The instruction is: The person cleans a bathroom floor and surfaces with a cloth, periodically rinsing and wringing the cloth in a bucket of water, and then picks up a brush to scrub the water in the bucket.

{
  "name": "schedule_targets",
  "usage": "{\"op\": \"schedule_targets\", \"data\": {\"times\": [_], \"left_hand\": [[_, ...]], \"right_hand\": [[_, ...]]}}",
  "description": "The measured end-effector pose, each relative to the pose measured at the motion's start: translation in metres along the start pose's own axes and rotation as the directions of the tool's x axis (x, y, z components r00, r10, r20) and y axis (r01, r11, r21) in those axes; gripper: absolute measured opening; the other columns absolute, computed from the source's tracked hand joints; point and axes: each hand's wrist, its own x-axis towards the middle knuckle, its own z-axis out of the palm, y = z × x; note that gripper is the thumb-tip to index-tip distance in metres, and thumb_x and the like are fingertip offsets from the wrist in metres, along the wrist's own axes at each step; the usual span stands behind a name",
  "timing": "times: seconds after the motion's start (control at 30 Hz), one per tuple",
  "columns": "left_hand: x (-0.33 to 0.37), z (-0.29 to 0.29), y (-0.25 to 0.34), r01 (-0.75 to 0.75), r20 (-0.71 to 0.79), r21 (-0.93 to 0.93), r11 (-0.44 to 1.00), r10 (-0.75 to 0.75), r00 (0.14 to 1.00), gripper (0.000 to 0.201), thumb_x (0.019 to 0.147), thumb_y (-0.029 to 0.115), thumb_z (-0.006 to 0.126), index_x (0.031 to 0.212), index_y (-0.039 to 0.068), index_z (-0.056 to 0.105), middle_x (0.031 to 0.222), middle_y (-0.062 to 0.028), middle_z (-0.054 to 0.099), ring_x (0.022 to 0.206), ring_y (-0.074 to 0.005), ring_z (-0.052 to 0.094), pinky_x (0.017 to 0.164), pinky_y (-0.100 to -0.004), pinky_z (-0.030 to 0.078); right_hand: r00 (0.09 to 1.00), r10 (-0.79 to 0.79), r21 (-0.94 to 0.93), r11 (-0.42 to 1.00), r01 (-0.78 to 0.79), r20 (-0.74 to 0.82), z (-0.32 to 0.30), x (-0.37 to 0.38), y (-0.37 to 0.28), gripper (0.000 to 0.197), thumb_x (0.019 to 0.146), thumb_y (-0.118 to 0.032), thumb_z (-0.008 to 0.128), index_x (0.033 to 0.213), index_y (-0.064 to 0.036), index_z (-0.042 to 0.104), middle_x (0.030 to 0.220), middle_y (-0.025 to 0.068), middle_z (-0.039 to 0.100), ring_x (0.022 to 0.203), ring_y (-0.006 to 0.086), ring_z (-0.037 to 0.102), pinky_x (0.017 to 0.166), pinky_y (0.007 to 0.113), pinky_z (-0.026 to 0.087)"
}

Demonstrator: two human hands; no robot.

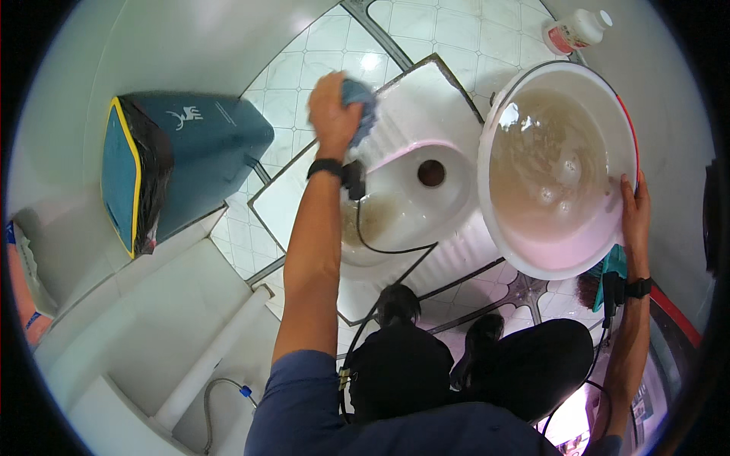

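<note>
Closed around a blue-grey cloth [359,112], my left hand [333,114] is over the far left part of a white squat toilet [426,99] set in the floor. Dirty water lies in the toilet's bowl, and a dark drain hole [431,173] shows at its right. My right hand [636,216] grips the right side of a white bucket [498,228], fingers over its rim. Cloudy brownish water [547,152] with some foam fills much of the bucket, which stands beside the toilet's right side.
A blue bin [205,152] with a black liner stands at left. A white bottle [578,32] is at the far right. Under the bucket's near edge sits a green brush [608,266]. White pipe [213,357] and a hose [209,410] lie lower left; black cables cross near my feet.
</note>
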Motion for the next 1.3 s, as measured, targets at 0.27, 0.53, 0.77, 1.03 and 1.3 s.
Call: {"op": "schedule_targets", "data": {"times": [0.27,0.53,0.77,1.03,1.3], "left_hand": [[-0.015,0.034,0.095,-0.154,0.321,0.009,0.988,0.143,0.936,0.066,0.065,0.017,0.078,0.126,0.017,0.053,0.139,-0.0107,0.043,0.133,-0.0322,0.034,0.111,-0.0492,0.025],[-0.054,-0.001,0.096,-0.314,0.497,0.08,0.946,0.235,0.835,0.071,0.065,0.01,0.076,0.131,0.02,0.052,0.144,-0.0128,0.038,0.134,-0.0353,0.034,0.109,-0.0524,0.027],[-0.151,-0.12,0.004,-0.054,0.497,0.429,0.902,-0.185,0.848,0.063,0.07,0.005,0.07,0.13,0.014,0.052,0.14,-0.0159,0.045,0.128,-0.0354,0.043,0.106,-0.0415,0.036],[-0.309,-0.186,0.081,0.458,0.44,0.096,0.884,-0.451,0.777,0.071,0.068,0.006,0.072,0.134,0.007,0.047,0.131,-0.0181,0.053,0.119,-0.035,0.051,0.098,-0.0394,0.044],[-0.375,-0.133,0.145,0.404,0.383,0.142,0.904,-0.427,0.819,0.065,0.074,0.003,0.064,0.136,0.003,0.043,0.14,-0.0223,0.042,0.132,-0.0442,0.035,0.109,-0.0488,0.03]], "right_hand": [[1.0,0.009,0.023,1.0,-0.009,-0.003,0.005,-0.001,-0.004,0.034,0.097,-0.023,0.052,0.121,0.0005,0.055,0.101,0.0091,0.065,0.081,0.0122,0.058,0.074,0.027,0.048],[0.98,0.177,0.023,0.983,-0.18,0.086,-0.001,0.001,-0.014,0.033,0.095,-0.023,0.054,0.117,0.0023,0.057,0.09,0.0103,0.067,0.072,0.0127,0.062,0.063,0.026,0.05],[0.971,0.123,0.145,0.977,-0.154,0.203,-0.005,0.016,0.012,0.033,0.096,-0.025,0.054,0.117,0.0002,0.057,0.092,0.0099,0.068,0.069,0.0116,0.061,0.06,0.026,0.05],[0.986,0.083,0.137,0.985,-0.102,0.143,-0.022,0.032,0.034,0.035,0.094,-0.028,0.055,0.117,-0.0013,0.058,0.073,0.0041,0.062,0.056,0.009,0.055,0.05,0.025,0.042],[0.963,0.118,0.162,0.974,-0.16,0.243,-0.018,0.025,0.021,0.037,0.095,-0.026,0.054,0.12,0.0001,0.055,0.093,0.009,0.067,0.067,0.0116,0.062,0.058,0.024,0.049]]}}
